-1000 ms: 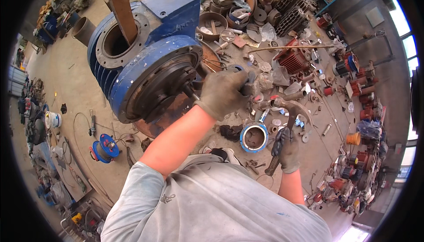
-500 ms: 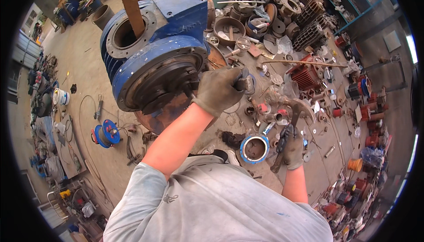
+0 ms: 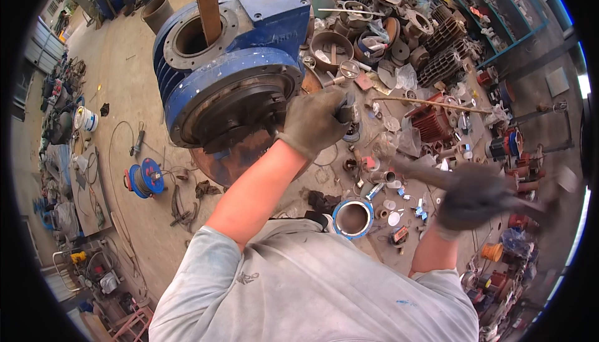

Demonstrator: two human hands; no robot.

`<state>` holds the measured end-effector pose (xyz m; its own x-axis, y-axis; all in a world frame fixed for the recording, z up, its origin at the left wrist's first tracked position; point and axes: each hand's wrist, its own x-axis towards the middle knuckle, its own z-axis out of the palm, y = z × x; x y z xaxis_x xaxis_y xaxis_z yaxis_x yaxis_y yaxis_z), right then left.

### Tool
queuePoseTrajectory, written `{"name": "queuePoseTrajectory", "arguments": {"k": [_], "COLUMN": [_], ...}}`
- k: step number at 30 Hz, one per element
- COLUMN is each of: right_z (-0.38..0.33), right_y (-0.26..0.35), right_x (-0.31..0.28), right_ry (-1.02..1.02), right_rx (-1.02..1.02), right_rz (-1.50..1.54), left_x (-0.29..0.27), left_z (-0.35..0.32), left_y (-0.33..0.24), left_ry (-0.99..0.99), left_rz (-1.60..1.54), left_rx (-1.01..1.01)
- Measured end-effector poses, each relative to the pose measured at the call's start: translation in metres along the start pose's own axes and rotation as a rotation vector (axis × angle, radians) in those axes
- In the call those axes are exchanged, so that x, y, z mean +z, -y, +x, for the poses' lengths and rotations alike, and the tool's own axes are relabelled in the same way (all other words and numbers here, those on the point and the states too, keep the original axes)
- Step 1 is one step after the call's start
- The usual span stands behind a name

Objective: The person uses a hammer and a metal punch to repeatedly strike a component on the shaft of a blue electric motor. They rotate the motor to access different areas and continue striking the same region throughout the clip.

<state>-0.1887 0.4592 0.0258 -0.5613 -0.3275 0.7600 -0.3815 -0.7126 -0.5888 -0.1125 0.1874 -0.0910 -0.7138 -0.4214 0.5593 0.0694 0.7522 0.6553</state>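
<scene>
A large blue electric motor housing [image 3: 224,61] lies on the concrete floor, its dark round end face toward me. My left hand [image 3: 315,120], in a grey glove, is closed around a dark metal tool [image 3: 346,114] held against the rim of that end face. My right hand [image 3: 471,198], also gloved and blurred by motion, grips a hammer [image 3: 530,205] out to the right, well away from the motor. A wooden bar [image 3: 206,2] stands in the motor's upper opening.
Scattered metal parts, rings and finned housings [image 3: 437,61] cover the ground to the right. A blue-rimmed ring [image 3: 352,217] lies by my chest. A blue cable reel [image 3: 145,177] and a white bucket [image 3: 86,119] sit on the left.
My right hand has swung the hammer outward to the right and now shows motion blur. My left hand stays closed at the motor's end face.
</scene>
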Motion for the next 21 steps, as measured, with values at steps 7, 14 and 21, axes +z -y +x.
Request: {"name": "queuePoseTrajectory", "arguments": {"k": [7, 14, 21], "right_z": [-0.151, -0.151, -0.203], "right_y": [-0.046, -0.018, -0.011], "right_x": [-0.062, -0.049, -0.072], "right_ry": [-0.079, -0.426, -0.397], "right_rx": [1.148, 1.187, 1.269], "right_rz": [-0.555, -0.504, -0.592], "left_x": [0.023, 0.024, 0.022], "left_z": [-0.022, -0.013, -0.003], "left_y": [0.006, -0.027, -0.015], "left_ry": [0.15, 0.216, 0.269], "left_rz": [0.075, 0.044, 0.167], "left_rx": [0.038, 0.044, -0.088]}}
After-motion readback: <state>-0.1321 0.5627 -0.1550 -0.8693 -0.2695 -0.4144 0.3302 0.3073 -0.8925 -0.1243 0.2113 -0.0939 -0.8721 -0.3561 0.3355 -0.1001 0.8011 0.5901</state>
